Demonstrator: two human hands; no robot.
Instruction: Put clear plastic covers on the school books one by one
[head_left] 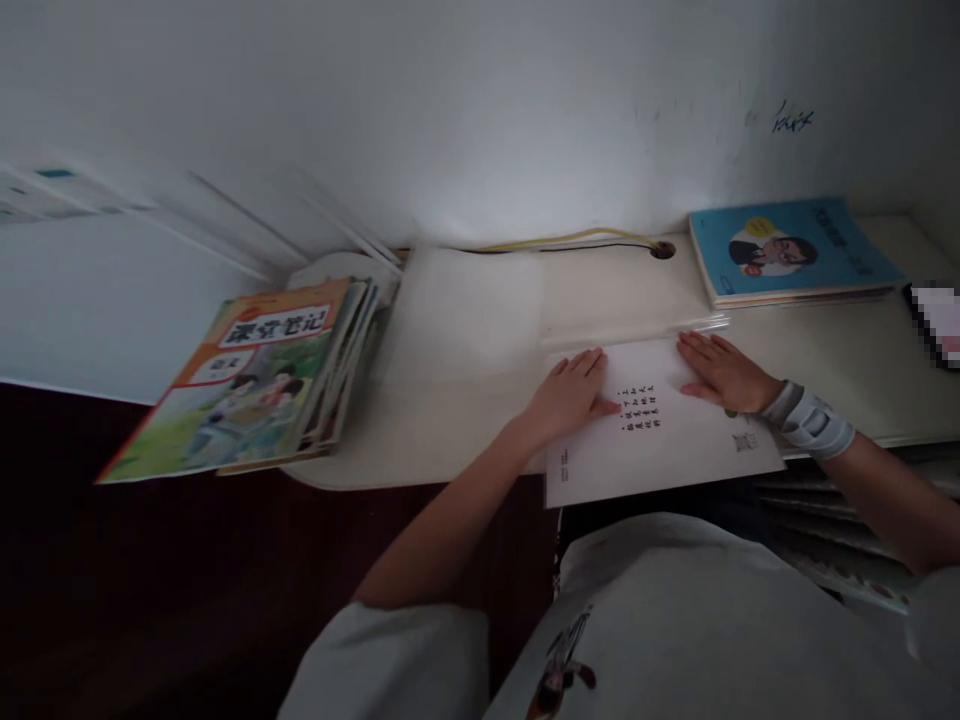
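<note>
A white book (600, 470) with black Chinese characters and a small square code lies at the desk's front edge, its near side jutting past the edge. Clear plastic film shows along its far side. My left hand (574, 392) rests flat on the left part of the book, fingers stretched out. On the right part my right hand (724, 372) also lies flat, with a grey-white band (814, 422) round the wrist. Left of the book, a clear plastic sheet (469, 310) lies on the desk.
A stack of books (255, 370) with a colourful top cover overhangs the left end of the white desk (420, 450). Blue books (795, 250) lie at the back right. A yellow cable (570, 238) runs along the wall into a round hole (663, 250).
</note>
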